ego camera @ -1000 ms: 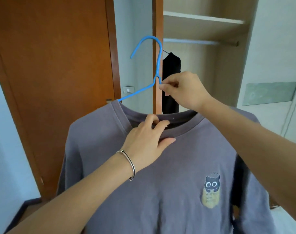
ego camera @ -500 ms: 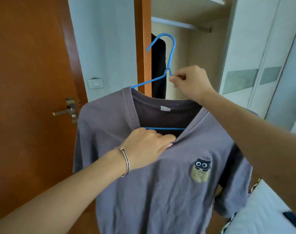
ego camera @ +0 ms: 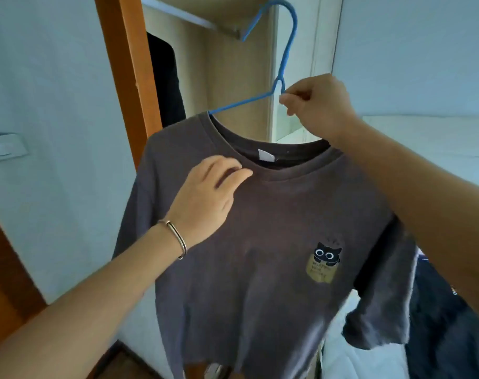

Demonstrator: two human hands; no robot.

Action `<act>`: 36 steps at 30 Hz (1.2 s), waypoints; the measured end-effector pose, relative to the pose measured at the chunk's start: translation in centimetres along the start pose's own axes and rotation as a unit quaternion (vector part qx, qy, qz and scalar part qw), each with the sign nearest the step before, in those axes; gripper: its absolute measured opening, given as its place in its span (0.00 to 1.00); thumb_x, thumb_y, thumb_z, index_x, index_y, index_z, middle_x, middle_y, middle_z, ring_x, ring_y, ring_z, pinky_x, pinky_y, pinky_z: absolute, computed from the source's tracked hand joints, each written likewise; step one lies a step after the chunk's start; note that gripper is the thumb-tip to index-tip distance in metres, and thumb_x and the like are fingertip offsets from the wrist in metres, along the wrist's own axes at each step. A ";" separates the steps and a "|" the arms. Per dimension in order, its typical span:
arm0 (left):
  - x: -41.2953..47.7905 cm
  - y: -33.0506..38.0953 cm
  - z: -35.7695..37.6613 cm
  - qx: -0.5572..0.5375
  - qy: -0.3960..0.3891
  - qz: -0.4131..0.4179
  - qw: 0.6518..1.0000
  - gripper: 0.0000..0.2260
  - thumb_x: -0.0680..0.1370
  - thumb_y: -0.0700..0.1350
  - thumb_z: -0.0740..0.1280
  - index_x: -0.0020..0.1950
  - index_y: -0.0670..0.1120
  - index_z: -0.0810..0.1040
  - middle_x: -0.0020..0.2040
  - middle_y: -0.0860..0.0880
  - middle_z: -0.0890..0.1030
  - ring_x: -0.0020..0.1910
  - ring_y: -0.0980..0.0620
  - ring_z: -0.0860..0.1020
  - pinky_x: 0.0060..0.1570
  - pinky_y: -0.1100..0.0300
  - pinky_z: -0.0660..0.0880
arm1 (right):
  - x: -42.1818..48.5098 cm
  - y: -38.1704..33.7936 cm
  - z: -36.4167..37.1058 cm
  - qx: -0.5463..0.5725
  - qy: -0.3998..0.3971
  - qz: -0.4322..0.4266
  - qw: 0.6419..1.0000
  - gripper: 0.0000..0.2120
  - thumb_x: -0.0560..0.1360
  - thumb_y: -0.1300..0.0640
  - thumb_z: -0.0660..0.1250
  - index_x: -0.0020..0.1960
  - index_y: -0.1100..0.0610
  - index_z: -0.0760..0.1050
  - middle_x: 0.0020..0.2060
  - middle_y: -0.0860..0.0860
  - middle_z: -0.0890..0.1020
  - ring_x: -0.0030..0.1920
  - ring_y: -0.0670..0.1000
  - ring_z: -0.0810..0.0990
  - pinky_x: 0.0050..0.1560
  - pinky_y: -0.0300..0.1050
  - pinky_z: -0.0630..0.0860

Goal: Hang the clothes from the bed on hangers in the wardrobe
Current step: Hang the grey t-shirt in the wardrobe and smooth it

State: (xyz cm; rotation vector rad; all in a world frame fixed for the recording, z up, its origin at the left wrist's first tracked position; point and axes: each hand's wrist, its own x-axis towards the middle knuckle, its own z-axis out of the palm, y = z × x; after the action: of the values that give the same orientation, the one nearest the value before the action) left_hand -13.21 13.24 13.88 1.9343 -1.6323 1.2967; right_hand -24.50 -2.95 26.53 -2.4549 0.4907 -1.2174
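Head view: right grip (ego camera: pixel 314 105) clamped w/ thumb & fingers on neck of blue hanger (ego camera: pixel 241 103), held up in front of open wardrobe (ego camera: pixel 232 72). Grey T-shirt (ego camera: pixel 260 242) hangs on hanger, cat print on chest. Left grip (ego camera: pixel 211 192) at front collar, fingers curled; pinching fabric or just touching, can't tell. Black garment (ego camera: pixel 164 77) hangs inside wardrobe. Bed (ego camera: pixel 342 359) w/ dark clothes (ego camera: pixel 451 324) lower right.

a grey t-shirt (ego camera: pixel 260 242) with a cat print hangs on a blue wire hanger (ego camera: pixel 283 58), held up before the open wardrobe (ego camera: pixel 232 77).
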 end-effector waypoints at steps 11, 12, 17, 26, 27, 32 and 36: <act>7.2 3.8 15.8 -0.043 0.054 0.006 0.998 0.26 0.67 0.52 0.70 0.63 0.50 0.67 0.61 0.49 0.65 0.59 0.47 0.67 0.59 0.53 0.62 | 7.2 7.2 0.2 -0.063 -0.004 0.010 0.998 0.12 0.76 0.54 0.62 0.48 0.59 0.82 0.40 0.51 0.84 0.35 0.43 0.74 0.35 0.24 0.67; 8.9 3.4 15.6 -0.048 0.091 0.005 0.995 0.24 0.69 0.51 0.67 0.64 0.51 0.66 0.62 0.49 0.65 0.61 0.46 0.66 0.60 0.51 0.61 | 7.5 7.9 0.5 -0.070 -0.007 0.015 0.997 0.12 0.76 0.54 0.62 0.48 0.59 0.82 0.39 0.51 0.83 0.34 0.43 0.74 0.34 0.24 0.66; 15.8 1.0 16.3 -0.122 -0.012 -0.039 0.992 0.21 0.73 0.60 0.60 0.59 0.48 0.73 0.55 0.49 0.80 0.56 0.48 0.77 0.63 0.48 0.67 | 9.2 11.7 1.4 -0.080 0.009 0.056 0.995 0.12 0.77 0.55 0.62 0.51 0.60 0.81 0.44 0.55 0.84 0.43 0.52 0.79 0.43 0.39 0.72; 21.9 -4.4 22.3 -0.362 -0.071 -0.019 0.929 0.12 0.76 0.51 0.63 0.52 0.46 0.80 0.47 0.50 0.83 0.45 0.55 0.79 0.53 0.61 0.75 | 15.6 15.9 4.4 -0.101 0.057 0.104 0.988 0.11 0.77 0.55 0.62 0.49 0.57 0.82 0.39 0.48 0.81 0.32 0.39 0.72 0.34 0.30 0.66; 23.2 -5.6 22.5 -0.414 -0.063 -0.068 0.906 0.11 0.76 0.50 0.63 0.53 0.46 0.80 0.47 0.51 0.82 0.46 0.57 0.77 0.51 0.64 0.75 | 16.8 16.0 4.8 -0.101 0.065 0.102 0.987 0.11 0.76 0.54 0.63 0.49 0.57 0.82 0.39 0.48 0.81 0.32 0.40 0.72 0.34 0.30 0.66; 29.5 -11.2 22.8 -0.483 0.076 -0.207 0.848 0.12 0.78 0.50 0.59 0.60 0.49 0.73 0.59 0.52 0.76 0.58 0.56 0.72 0.54 0.68 0.70 | 21.8 16.1 7.5 -0.077 0.070 0.073 0.992 0.09 0.76 0.55 0.64 0.48 0.56 0.82 0.37 0.46 0.80 0.31 0.40 0.74 0.32 0.26 0.66; 32.3 -15.6 25.1 -0.346 -0.073 -0.105 0.929 0.17 0.78 0.54 0.58 0.64 0.49 0.72 0.61 0.51 0.76 0.61 0.55 0.72 0.57 0.64 0.68 | 25.1 17.0 10.6 -0.031 0.058 0.062 0.996 0.09 0.75 0.55 0.65 0.47 0.57 0.82 0.35 0.46 0.81 0.36 0.43 0.78 0.38 0.28 0.70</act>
State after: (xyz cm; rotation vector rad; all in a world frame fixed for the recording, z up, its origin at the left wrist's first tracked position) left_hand 10.18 -20.08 29.95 1.7032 -1.5959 0.4044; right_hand -4.16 -27.58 29.95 -2.3743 0.7131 -1.3154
